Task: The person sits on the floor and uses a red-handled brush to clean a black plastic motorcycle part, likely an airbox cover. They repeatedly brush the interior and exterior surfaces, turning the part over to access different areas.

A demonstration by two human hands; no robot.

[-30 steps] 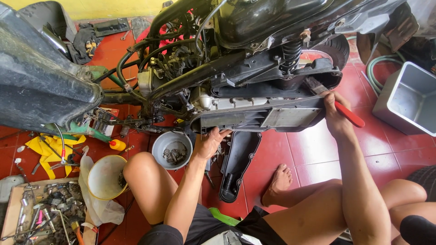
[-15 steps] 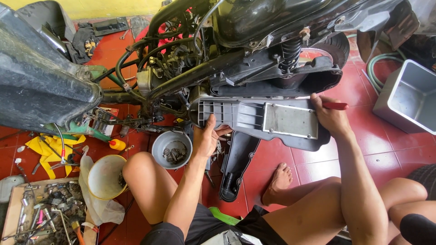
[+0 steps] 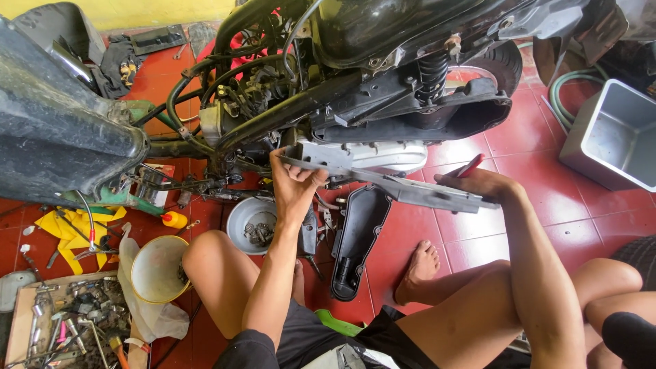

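I see a matt grey plastic cover [image 3: 403,189] against the scooter's dull cast-metal engine case [image 3: 389,154], glossy red floor tiles [image 3: 519,137], a smooth grey plastic tub [image 3: 618,137], a matt metal bowl [image 3: 236,222], yellow cloth [image 3: 65,229] and a rough wooden tray [image 3: 14,321].

A long grey plastic cover [image 3: 410,190] is held almost edge-on between both hands, just below the engine side of a stripped scooter [image 3: 355,82]. Its front end is gripped by the left hand [image 3: 295,184], and its rear end by the right hand [image 3: 482,183], in which a red-handled brush [image 3: 468,166] is also kept. A black plastic cover [image 3: 357,239] is seen lying on the red tiled floor [image 3: 478,232] under the grey one. A grey bowl with small metal parts [image 3: 251,229] stands just beside the left forearm, and a yellow-rimmed funnel [image 3: 158,268] is near the knee. A grey tub [image 3: 615,137] is placed well apart, at the right.
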